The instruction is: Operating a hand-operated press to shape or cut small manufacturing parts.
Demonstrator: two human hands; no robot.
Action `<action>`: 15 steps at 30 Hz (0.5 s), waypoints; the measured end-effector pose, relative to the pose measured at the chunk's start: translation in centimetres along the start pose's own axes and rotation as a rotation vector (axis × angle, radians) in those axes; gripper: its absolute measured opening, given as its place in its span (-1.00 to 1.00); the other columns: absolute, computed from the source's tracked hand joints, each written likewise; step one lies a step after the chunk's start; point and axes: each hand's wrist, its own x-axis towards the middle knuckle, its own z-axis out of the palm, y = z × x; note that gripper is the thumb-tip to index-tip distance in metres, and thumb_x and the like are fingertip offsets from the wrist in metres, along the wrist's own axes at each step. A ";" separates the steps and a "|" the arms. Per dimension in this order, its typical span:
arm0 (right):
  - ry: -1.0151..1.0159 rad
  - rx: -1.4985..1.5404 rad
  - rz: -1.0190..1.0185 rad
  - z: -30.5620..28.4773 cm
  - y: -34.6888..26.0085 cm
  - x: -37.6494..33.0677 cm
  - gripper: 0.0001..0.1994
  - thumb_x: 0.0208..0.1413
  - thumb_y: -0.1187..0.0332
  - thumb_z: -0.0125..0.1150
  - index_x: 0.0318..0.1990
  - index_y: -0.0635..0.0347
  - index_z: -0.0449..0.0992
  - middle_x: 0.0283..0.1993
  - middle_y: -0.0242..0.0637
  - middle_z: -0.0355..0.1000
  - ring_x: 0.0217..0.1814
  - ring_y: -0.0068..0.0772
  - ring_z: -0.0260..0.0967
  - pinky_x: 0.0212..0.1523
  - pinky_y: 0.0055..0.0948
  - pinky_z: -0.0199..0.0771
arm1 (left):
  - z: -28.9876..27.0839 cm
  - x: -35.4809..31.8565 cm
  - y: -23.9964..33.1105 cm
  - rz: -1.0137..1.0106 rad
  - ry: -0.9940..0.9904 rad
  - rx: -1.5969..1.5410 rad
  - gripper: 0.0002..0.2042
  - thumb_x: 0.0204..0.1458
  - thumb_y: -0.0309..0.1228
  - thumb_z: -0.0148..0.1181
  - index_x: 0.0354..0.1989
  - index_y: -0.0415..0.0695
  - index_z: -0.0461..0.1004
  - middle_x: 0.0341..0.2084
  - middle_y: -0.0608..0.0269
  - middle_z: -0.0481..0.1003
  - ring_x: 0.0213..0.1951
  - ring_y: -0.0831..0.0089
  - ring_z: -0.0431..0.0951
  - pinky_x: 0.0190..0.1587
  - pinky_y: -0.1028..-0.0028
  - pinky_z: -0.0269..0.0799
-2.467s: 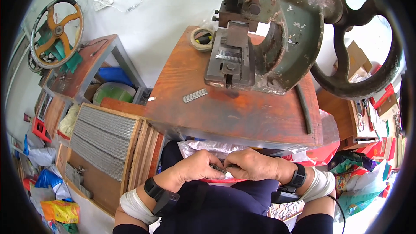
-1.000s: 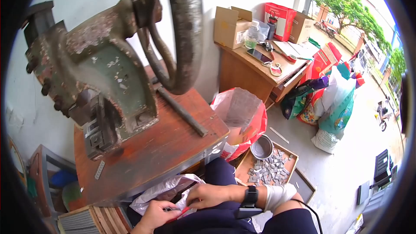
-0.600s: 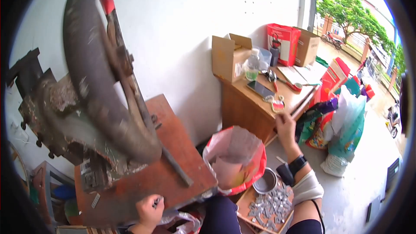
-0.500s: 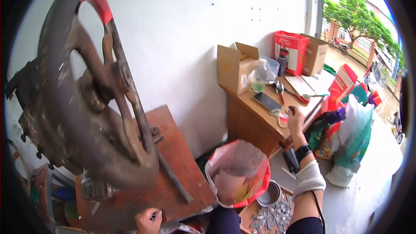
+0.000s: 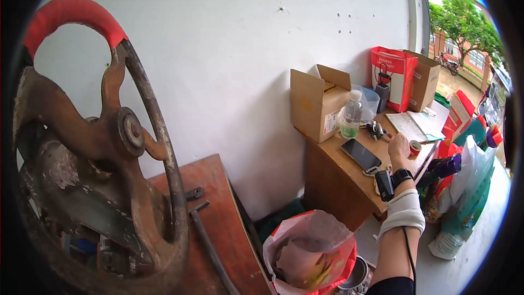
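My right hand (image 5: 399,147) is over the wooden desk, fingers curled together with the back of the hand toward me. Its fingertips are at a red-handled tool (image 5: 388,135), and I cannot make out what they hold. Close beside the hand is a small red roll, possibly tape (image 5: 415,148). A dark phone (image 5: 361,154) lies to the left of my wrist, which wears a black strap with a small black device (image 5: 386,184). My left hand is out of view. On the left stands a large worn metal handwheel (image 5: 173,186) with red wrapping on its top.
An open cardboard box (image 5: 309,104), a clear bottle (image 5: 352,113) and papers (image 5: 416,125) are on the desk (image 5: 327,166). Below stands a red-edged bag (image 5: 311,248) beside a reddish worktable (image 5: 218,213) with a metal bar (image 5: 213,251). Plastic bags (image 5: 464,202) crowd the right.
The view has shifted, and the wheel has turned, its red section moving left. My right hand has reached farther over the desk, to the red-handled tool. My left hand has left the view.
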 end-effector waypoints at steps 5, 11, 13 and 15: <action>0.299 0.013 -0.061 -3.5 5.1 -0.7 -0.63 0.13 0.19 -0.01 -0.41 0.42 0.46 -0.42 -0.02 0.47 -0.35 -0.12 0.45 -0.39 -0.20 0.40 | 0.2 0.3 -0.4 0.061 0.055 -0.088 -0.92 -0.06 -0.47 0.19 -0.44 -0.22 0.48 -0.60 0.00 0.45 -0.60 0.10 0.46 -0.55 0.30 0.38; -0.280 1.516 0.114 -17.8 1.0 -17.6 -0.82 0.11 0.34 0.07 -0.24 0.27 0.34 -0.69 -0.46 0.20 -0.73 -0.66 0.15 -0.71 -0.64 0.15 | -0.7 -1.2 -0.8 0.048 0.083 -0.121 -0.91 -0.04 -0.44 0.18 -0.43 -0.18 0.47 -0.60 0.04 0.46 -0.56 0.14 0.47 -0.49 0.30 0.39; -0.568 1.240 -0.094 -20.1 2.0 -21.6 -0.84 0.10 0.33 0.08 -0.33 0.26 0.39 -0.69 -0.43 0.22 -0.79 -0.64 0.12 -0.76 -0.61 0.12 | 0.0 -1.6 -2.4 0.083 0.139 -0.153 -0.93 -0.18 -0.48 0.23 -0.52 -0.13 0.47 -0.60 0.13 0.50 -0.55 0.15 0.51 -0.46 0.34 0.41; -0.623 0.977 -0.044 -22.7 0.9 -26.2 -0.84 0.06 0.33 0.10 -0.37 0.25 0.41 -0.68 -0.42 0.24 -0.77 -0.64 0.15 -0.75 -0.62 0.13 | -0.6 -2.1 -3.5 -0.019 0.035 -0.276 -0.87 -0.13 -0.43 0.23 -0.40 -0.18 0.50 -0.56 0.06 0.51 -0.50 0.15 0.55 -0.44 0.35 0.44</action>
